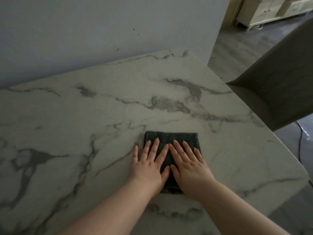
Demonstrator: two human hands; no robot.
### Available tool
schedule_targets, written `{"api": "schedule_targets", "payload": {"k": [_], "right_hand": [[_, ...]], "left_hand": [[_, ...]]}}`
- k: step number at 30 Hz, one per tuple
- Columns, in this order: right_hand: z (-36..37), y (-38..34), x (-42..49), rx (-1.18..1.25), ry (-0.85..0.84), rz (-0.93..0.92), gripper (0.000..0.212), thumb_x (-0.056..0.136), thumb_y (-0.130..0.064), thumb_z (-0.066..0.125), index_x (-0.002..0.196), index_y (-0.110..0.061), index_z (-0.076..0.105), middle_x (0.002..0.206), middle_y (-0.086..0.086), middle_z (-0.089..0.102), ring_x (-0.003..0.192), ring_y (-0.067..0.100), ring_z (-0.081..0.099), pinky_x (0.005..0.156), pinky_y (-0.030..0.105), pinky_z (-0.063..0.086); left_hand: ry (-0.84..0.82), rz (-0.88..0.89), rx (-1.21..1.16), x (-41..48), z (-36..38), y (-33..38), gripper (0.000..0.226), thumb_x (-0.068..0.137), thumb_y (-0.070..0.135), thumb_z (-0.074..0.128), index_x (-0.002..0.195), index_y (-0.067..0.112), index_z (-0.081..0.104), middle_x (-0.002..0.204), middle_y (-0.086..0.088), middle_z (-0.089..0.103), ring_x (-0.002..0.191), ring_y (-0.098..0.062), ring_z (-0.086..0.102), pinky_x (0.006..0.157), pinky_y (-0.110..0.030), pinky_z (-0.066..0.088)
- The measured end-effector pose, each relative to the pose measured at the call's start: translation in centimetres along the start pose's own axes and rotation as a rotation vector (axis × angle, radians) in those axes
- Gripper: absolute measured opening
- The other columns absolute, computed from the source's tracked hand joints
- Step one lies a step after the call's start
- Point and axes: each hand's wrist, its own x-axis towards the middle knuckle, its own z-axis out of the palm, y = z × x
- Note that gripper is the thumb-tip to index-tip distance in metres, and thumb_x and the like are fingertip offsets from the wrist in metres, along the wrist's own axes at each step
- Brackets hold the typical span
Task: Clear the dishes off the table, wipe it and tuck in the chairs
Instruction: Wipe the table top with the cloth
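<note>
Marble bench (pixel 118 102) stands bare of dishes. Your left hand (pixel 149 167) and right hand (pixel 189 165) press flat, fingers (pixel 156 146) spread, on the folded dark cloth (pixel 171 138), lengthwise away from you; a chair (pixel 279 85) waits right.

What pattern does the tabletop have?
White marble with grey veining, on the table, clearest in the head view, the only one given.

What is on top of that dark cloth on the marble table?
Both hands lie flat on the folded dark cloth: left hand and right hand, fingers spread. They cover much of it; the marble table beneath it is hidden.
</note>
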Motion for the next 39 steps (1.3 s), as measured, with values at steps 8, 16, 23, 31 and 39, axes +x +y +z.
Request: {"api": "schedule_targets", "payload": {"k": [8,16,23,31,39], "right_hand": [[-0.6,1.1,1.5,0.01,0.064,0.022,0.071,0.088,-0.053,0.012,0.153,-0.026,0.012,0.16,-0.006,0.01,0.148,0.021,0.011,0.117,0.033,-0.001],[-4.7,6.8,14.0,0.011,0.115,0.124,0.062,0.099,-0.047,0.021,0.153,-0.031,-0.004,0.161,-0.011,-0.009,0.148,0.014,-0.01,0.119,0.038,-0.002],[-8.4,12.4,22.6,0.007,0.093,0.224,0.06,0.1,-0.044,0.022,0.154,-0.029,0.0,0.162,-0.009,-0.006,0.148,0.016,-0.006,0.119,0.04,-0.001],[-8.4,13.5,20.8,0.022,0.034,0.269,0.06,0.101,-0.044,0.02,0.153,-0.03,-0.004,0.161,-0.011,-0.011,0.148,0.015,-0.009,0.119,0.038,-0.002],[-4.3,13.4,5.7,0.075,0.042,0.33,0.062,0.099,-0.048,0.019,0.152,-0.033,-0.009,0.16,-0.012,-0.014,0.147,0.013,-0.014,0.118,0.036,-0.004]], "left_hand": [[-0.009,0.005,0.024,2.5,-0.8,0.2,0.066,0.096,0.059,0.015,0.145,0.04,-0.024,0.156,0.006,-0.032,0.147,-0.019,-0.021,0.118,-0.05,-0.011],[0.003,0.033,0.077,17.0,-6.1,0.0,0.064,0.096,0.057,0.015,0.151,0.039,-0.014,0.16,0.004,-0.022,0.149,-0.019,-0.013,0.118,-0.05,-0.012],[-0.01,0.096,0.103,28.2,-10.2,1.3,0.062,0.097,0.057,0.014,0.15,0.041,-0.013,0.161,0.005,-0.019,0.15,-0.019,-0.011,0.118,-0.052,-0.01],[-0.029,0.122,0.077,27.6,-10.0,3.4,0.062,0.097,0.057,0.014,0.15,0.041,-0.013,0.161,0.005,-0.02,0.149,-0.021,-0.012,0.117,-0.055,-0.008],[-0.044,0.274,0.106,16.6,-5.7,9.6,0.066,0.096,0.058,0.015,0.15,0.037,-0.017,0.159,0.001,-0.025,0.148,-0.026,-0.017,0.115,-0.059,-0.011]]}}
